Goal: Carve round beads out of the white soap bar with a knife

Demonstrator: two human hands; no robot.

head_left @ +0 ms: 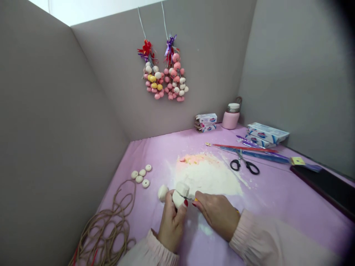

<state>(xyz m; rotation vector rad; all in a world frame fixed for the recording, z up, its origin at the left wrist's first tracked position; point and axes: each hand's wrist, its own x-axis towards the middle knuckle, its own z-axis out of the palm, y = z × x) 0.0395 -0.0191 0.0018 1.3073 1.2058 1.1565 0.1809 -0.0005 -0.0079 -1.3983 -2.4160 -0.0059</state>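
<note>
My left hand [173,225] is closed round a white soap-like piece [177,200], its thumb along the near side. My right hand [217,212] grips a small knife [189,198] by its yellow handle, mostly hidden in the fingers. The blade points left and meets the right side of the held piece. Just beyond it lies a white block [182,188], and a rounded white lump [162,192] sits left of my fingers. A wide heap of pale shavings [209,179], pinkish at its far edge, spreads beyond both hands.
Several white beads with holes [139,179] lie at left, above a tangled brown cord [111,229]. At right are black-handled scissors [244,162], ribbons [255,155], a dark flat object [324,188], boxes [267,133] and a pink jar [230,119]. Bead strings [174,79] hang on the grey partition.
</note>
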